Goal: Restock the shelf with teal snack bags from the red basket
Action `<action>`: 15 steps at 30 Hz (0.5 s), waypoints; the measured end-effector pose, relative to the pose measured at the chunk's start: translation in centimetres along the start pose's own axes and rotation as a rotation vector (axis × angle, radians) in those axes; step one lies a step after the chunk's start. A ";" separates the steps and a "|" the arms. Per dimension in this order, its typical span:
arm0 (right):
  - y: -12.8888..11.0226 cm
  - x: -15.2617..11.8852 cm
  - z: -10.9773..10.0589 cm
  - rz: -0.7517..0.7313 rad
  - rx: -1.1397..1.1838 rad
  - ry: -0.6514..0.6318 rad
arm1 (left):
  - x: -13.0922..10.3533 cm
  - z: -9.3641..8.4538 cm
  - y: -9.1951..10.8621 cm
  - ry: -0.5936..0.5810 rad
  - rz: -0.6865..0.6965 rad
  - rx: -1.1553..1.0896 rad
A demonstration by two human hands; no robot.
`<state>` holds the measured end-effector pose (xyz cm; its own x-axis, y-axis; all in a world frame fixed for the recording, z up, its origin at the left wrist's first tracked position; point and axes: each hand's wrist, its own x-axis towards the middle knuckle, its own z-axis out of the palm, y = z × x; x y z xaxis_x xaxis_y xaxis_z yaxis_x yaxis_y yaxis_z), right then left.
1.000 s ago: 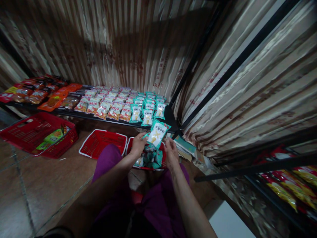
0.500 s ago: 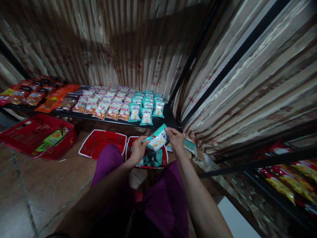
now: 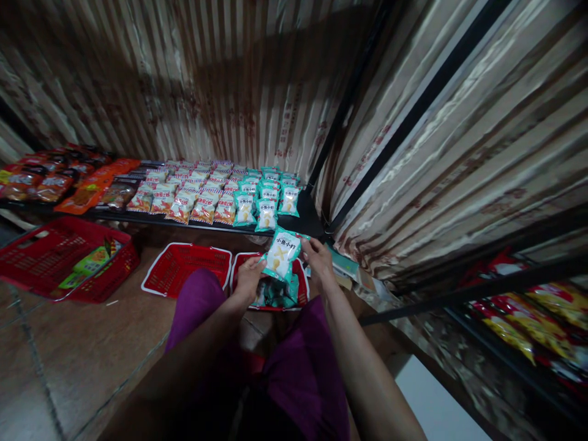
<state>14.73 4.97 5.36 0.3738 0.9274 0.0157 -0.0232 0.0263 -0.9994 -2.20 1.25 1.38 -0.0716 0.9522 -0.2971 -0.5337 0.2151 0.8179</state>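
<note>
A teal and white snack bag point(image 3: 281, 252) is held up, nearly upright with its printed front showing. My left hand point(image 3: 249, 277) pinches its lower left edge, and my right hand point(image 3: 318, 256) grips its upper right corner. Below the bag, a red basket with a white rim point(image 3: 235, 269) holds several teal bags point(image 3: 275, 293). Beyond my hands, matching teal bags point(image 3: 267, 214) stand in rows at the right part of a black shelf point(image 3: 307, 217), beside white and red bags point(image 3: 184, 204).
Orange packages point(image 3: 97, 185) lie on the shelf's left part. Two more red baskets, one nearer point(image 3: 177, 269) and one far left point(image 3: 108, 285), sit on the floor. Black metal bars point(image 3: 404, 141) slant at the right, near yellow and red bags point(image 3: 509, 324).
The held bag has turned from slanted to nearly upright, its front now facing me. Both hands have shifted slightly left in view, still holding it.
</note>
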 end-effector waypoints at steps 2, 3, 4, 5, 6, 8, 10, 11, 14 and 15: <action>0.3 -0.6 0.0 0.026 0.064 0.008 | -0.1 0.0 -0.3 -0.017 -0.037 -0.023; 0.4 -0.8 0.0 0.036 0.092 0.025 | -0.1 -0.1 -0.4 -0.026 -0.056 -0.033; 0.3 -1.1 0.0 0.048 0.117 0.030 | -0.1 -0.2 -0.5 -0.037 -0.076 -0.042; 0.2 -1.2 0.0 0.058 0.137 0.030 | -0.1 -0.3 -0.5 -0.051 -0.097 -0.048; 0.0 -1.4 -0.1 0.063 0.149 0.018 | 0.0 -0.5 -0.5 -0.069 -0.120 -0.052; -0.5 -1.6 -0.4 0.055 0.161 -0.043 | 0.1 -0.9 -0.3 -0.117 -0.171 -0.051; -1.1 -1.6 -0.8 0.029 0.164 -0.124 | 0.3 -1.3 0.0 -0.169 -0.220 -0.044; -1.3 -1.6 -1.0 0.016 0.156 -0.161 | 0.3 -1.5 0.1 -0.195 -0.243 -0.042; -1.7 -1.3 -1.5 -0.034 0.088 -0.240 | 0.5 -2.0 0.1 -0.310 -0.313 -0.059; -1.8 -1.3 -1.6 -0.051 0.059 -0.259 | 0.6 -2.1 0.0 -0.360 -0.339 -0.066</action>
<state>15.80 3.16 7.10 0.1260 0.9887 0.0812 -0.0674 0.0902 -0.9936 -4.00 1.36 0.19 0.4039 0.8483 -0.3423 -0.5301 0.5220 0.6682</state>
